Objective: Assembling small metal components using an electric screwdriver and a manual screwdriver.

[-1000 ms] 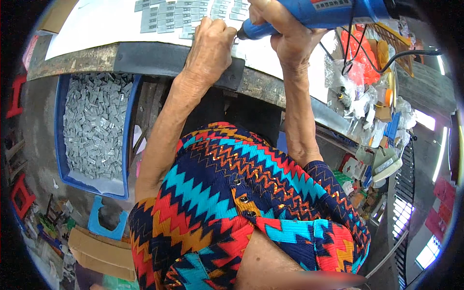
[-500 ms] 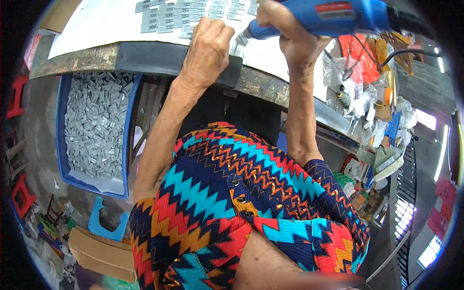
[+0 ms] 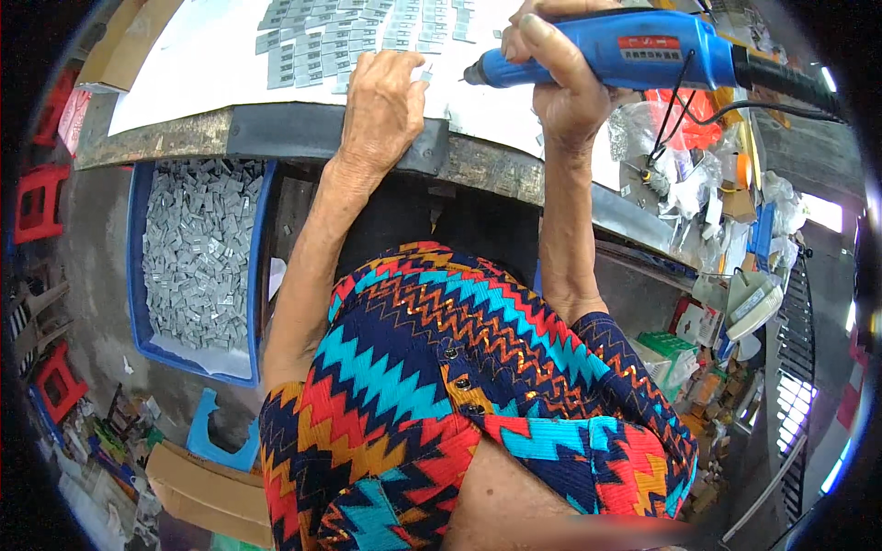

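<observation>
Biggest worry here, imo, is the left hand (image 3: 381, 108). The chunky blue plastic power driver (image 3: 634, 57) has its dark, narrow nose aimed leftward, roughly at those fingers, so a slip or a sloppy swing could jab them. Second thing: the thin black cord (image 3: 755, 103) trails off the back end to the right, and if it caught on the clutter over there it could yank the tool off line. Also, the left knuckles sit right by the neat rows of small flat grey pieces (image 3: 335, 41), so a careless nudge might scatter them.

As for where stuff is: the driver is in the right hand (image 3: 571, 96), fingers wrapped around the body, thumb along the near side, tip apart from the left hand. The left hand is half curled on the white tabletop (image 3: 202, 73), just below the rows. One small pale grey piece (image 3: 424, 77) shows right at its fingertips, but can't tell whether it's actually pinched or just touched. Loads more loose grey pieces (image 3: 197, 257) are heaped in the blue rectangular tray (image 3: 135, 275), lower left, well away from both hands.
</observation>
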A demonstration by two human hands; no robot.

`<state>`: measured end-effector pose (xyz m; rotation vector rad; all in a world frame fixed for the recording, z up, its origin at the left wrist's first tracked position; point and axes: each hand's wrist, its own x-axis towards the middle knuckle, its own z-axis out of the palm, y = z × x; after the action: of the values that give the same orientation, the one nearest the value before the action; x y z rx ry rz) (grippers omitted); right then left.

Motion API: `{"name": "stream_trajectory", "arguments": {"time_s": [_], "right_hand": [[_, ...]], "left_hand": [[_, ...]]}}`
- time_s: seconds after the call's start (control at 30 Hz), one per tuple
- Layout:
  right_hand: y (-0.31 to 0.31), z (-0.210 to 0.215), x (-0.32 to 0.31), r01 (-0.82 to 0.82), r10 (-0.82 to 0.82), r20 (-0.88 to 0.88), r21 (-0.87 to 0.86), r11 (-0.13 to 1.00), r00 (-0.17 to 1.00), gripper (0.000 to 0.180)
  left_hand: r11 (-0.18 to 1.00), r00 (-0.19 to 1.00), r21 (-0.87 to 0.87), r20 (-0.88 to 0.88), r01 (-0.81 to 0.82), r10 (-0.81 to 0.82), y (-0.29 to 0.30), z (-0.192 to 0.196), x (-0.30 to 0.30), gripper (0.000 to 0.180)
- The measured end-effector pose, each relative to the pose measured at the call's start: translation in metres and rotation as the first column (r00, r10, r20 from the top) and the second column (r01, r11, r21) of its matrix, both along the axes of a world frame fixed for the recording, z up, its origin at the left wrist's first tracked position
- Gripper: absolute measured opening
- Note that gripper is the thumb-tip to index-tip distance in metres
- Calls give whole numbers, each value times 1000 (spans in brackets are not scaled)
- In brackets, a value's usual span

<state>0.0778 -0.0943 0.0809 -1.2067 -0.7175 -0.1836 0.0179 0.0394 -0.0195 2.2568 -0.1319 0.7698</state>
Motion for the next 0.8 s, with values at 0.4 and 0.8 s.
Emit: {"name": "stream_trajectory", "arguments": {"time_s": [0.4, 0.8], "right_hand": [[-30, -4, -3, -46, 44, 16, 172, 984, 999, 20], [-54, -12, 2, -29, 29, 6, 208, 978, 1000, 23]], "left_hand": [[945, 961, 281, -167, -167, 219, -17, 4, 11, 22], [968, 955, 200, -220, -154, 198, -19, 3, 16, 11]]}}
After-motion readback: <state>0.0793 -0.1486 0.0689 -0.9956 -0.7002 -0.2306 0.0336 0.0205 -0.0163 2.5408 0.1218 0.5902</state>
